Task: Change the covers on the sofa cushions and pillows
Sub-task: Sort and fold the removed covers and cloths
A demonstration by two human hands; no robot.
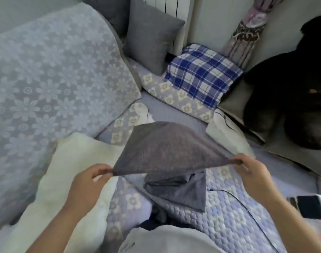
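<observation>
Partly, grey cover (167,147) hides white pillow (72,172).

An empty dark grey woven fabric cushion cover (167,148) is held spread out and nearly flat above the lilac quilted sofa seat (229,212), pinched at its two near corners. Its far edge rises into a rounded peak. A second grey fabric piece (181,190) lies crumpled on the seat directly below it. A bare cream-white cushion insert (72,172) rests on the seat, left of the cover.
</observation>
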